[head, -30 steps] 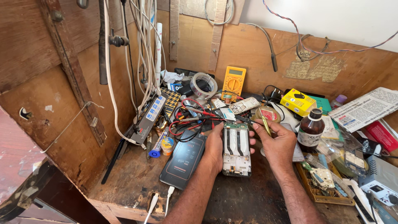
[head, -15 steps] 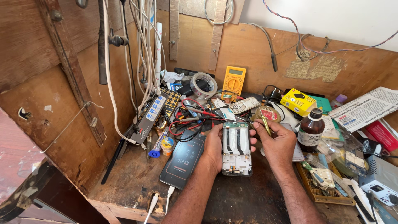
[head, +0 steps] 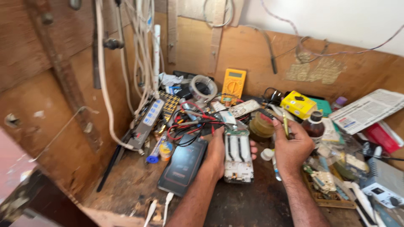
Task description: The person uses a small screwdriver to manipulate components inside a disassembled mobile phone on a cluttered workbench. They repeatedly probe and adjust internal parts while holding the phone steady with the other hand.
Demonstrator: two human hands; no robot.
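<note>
My left hand (head: pixel 216 153) grips the opened phone (head: pixel 237 155) at bench center. Right hand (head: pixel 290 145), at 3 o'clock from it, pinches a thin yellow tool (head: pixel 285 122). Black phone (head: pixel 184 164) sits at 9 o'clock.

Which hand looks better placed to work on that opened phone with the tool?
Probably the right hand: it holds a thin yellow-green tool and hovers beside the opened phone. The left hand lies along the phone's side, steadying it, next to the dark screen panel.
</note>
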